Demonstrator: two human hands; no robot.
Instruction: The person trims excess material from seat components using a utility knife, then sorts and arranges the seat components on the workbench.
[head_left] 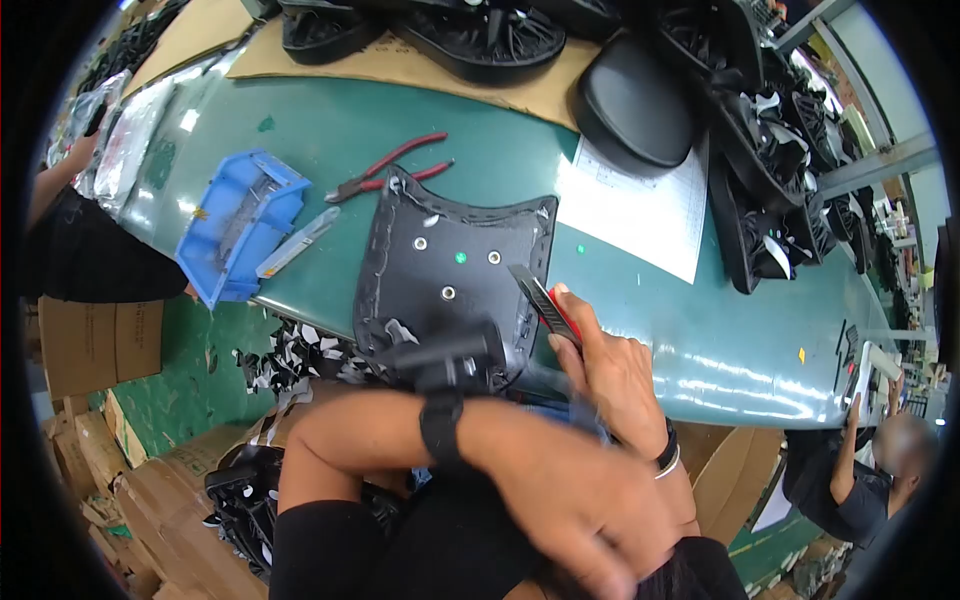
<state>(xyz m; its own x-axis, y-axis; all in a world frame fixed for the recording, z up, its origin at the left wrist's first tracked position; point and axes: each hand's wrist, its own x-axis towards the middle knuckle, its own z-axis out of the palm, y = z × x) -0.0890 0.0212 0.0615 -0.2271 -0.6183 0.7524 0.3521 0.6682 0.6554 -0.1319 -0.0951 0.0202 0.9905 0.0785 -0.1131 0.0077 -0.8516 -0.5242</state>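
Note:
My right hand point(615, 375) is closed around a utility knife point(548, 305) with a red body, its blade pointing up and left over the edge of a black upholstered panel point(470, 225). The panel lies underside up near the table edge, with staples along its border, several metal inserts and a green dot. My left hand point(590, 490) is crossed over my right forearm, blurred by motion, so its fingers are unclear. A dark blurred shape point(450, 360) covers the panel's lower edge. Red-handled pliers point(395, 170) lie just beyond the panel.
A blue bin point(240, 225) and a second cutter point(298, 243) in a clear body lie left. Black padded parts point(640, 100) and a printed sheet point(640, 215) occupy the back right. Scraps point(305, 355) lie below the table edge. Other people are at left and right.

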